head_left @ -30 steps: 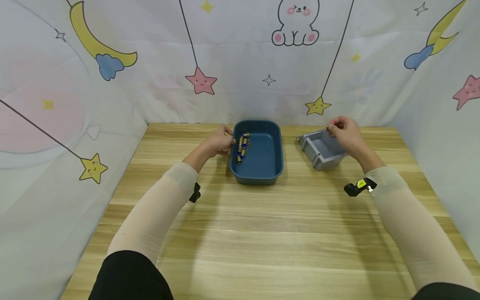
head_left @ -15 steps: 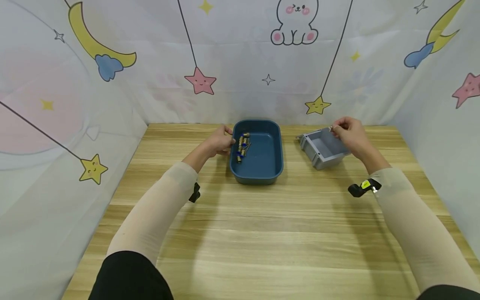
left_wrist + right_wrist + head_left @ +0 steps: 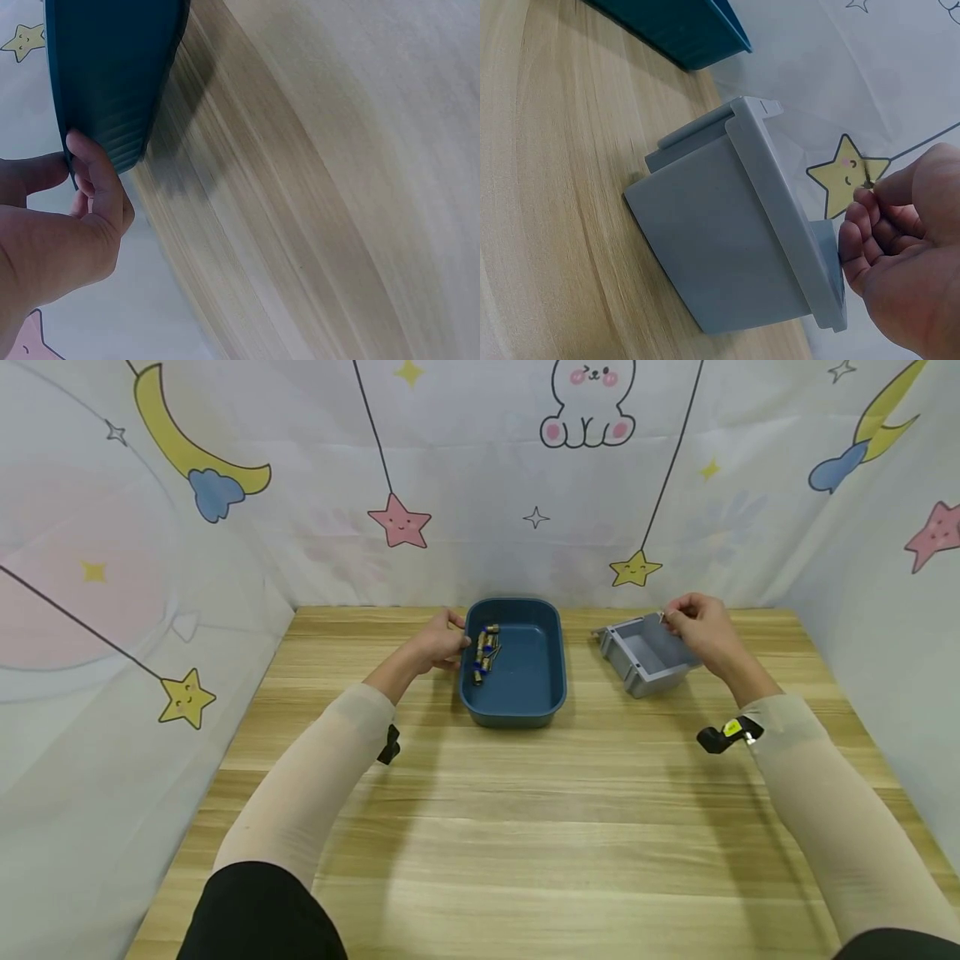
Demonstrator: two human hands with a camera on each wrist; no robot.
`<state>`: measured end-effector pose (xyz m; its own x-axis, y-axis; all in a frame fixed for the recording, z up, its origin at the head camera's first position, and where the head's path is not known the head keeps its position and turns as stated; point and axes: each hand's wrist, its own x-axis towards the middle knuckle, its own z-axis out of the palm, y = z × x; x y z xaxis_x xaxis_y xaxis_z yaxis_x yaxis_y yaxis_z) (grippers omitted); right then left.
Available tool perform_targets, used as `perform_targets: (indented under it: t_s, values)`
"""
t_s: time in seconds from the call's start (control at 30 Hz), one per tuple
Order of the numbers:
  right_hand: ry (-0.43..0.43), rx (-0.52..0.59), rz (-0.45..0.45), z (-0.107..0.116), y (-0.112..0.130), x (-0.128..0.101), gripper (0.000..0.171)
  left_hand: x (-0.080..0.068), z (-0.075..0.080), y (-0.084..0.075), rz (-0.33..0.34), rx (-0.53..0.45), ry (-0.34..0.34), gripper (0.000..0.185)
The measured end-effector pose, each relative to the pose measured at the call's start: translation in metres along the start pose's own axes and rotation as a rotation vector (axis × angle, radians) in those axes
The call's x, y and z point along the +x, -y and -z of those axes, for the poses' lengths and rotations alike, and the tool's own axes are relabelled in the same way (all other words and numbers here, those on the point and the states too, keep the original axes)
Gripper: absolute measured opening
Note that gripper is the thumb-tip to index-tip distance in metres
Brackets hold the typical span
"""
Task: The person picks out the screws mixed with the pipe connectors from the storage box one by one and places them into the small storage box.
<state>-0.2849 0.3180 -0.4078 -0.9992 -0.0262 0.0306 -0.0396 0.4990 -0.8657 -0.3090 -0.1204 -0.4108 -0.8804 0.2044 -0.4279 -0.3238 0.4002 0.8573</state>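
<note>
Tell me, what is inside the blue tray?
Several small brass and blue fittings lie by the left wall of the blue tray, near the left hand. The near wall hides a strip of floor.

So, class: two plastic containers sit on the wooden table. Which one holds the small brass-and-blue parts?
The dark blue oval plastic tray, whose rim the left hand grips. The grey rectangular plastic bin beside the right hand shows none.

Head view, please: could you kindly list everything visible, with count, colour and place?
Rectangular dark blue plastic tray: one, table centre-back.
Small brass fittings with blue ends: several, exact count unclear, inside the tray's left side.
Grey plastic bin: one, tilted, right of the tray.
Small metallic part: one, pinched above the bin.
Light wooden table: one.
Cartoon moon-and-star backdrop: white, surrounding.
Left hand: grips the tray's left rim.
Right hand: its fingers pinch the part.
</note>
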Motion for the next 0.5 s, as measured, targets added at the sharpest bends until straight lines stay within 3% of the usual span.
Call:
perform_targets:
  t_s: [0.5]
  values:
    - [0.006, -0.001, -0.005, -0.0009, 0.0017, -0.0004, 0.031, -0.0003, -0.0001, 0.0004, -0.002, 0.0, 0.001, 0.032]
